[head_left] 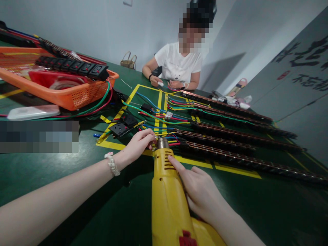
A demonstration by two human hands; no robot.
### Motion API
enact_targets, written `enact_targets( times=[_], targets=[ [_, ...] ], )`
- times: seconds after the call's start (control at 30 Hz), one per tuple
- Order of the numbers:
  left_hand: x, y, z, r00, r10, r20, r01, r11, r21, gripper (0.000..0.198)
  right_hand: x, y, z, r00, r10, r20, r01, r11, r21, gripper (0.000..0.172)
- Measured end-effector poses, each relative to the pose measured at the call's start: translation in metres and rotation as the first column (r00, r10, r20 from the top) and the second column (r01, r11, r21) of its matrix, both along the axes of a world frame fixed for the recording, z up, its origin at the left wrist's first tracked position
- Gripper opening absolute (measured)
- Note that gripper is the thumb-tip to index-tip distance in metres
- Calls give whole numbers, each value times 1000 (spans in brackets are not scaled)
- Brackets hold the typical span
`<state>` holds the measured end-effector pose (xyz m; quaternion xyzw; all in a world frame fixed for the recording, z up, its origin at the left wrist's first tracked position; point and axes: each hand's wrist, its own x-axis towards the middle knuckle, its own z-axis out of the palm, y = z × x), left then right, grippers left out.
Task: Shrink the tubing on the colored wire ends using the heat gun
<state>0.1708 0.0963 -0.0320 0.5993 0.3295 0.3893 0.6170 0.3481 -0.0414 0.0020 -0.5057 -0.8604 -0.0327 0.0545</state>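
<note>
My right hand (200,184) is wrapped round a yellow heat gun (166,191), its index finger lying along the vented barrel. The metal nozzle (163,143) points away from me at a bundle of coloured wires (173,140). Beside that nozzle my left hand (142,141) pinches at the wire ends; its fingertips partly hide what they hold. The wires run right into a long black strip with copper bars (230,155). Just left of the wires lie black socket modules (120,129) with short leads.
Several more long wired strips (238,136) stretch across the green table (123,205) to the right. An orange basket (84,97) with a socket strip (74,66) on it stands left, near a white case (34,111). A co-worker (180,65) sits opposite, hands on wires.
</note>
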Motion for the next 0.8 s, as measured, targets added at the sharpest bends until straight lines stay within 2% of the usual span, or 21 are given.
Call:
enact_targets(
  times=[0.2, 0.57, 0.7, 0.8],
  targets=[
    [0, 2, -3, 999, 22, -28, -21, 999, 34, 23, 2, -1, -3, 1000, -10, 26, 10, 1000, 13, 83],
    [0, 2, -2, 999, 24, -36, -22, 999, 43, 24, 2, 1, -4, 993, -9, 117, 8, 1000, 10, 85],
    [0, 1, -1, 999, 26, -44, -24, 999, 37, 24, 2, 1, -3, 994, 2, 107, -3, 1000, 5, 86],
    [0, 1, -1, 999, 30, -42, -29, 999, 26, 23, 5, 0, -2, 996, 3, 85, -8, 999, 52, 82]
  ],
)
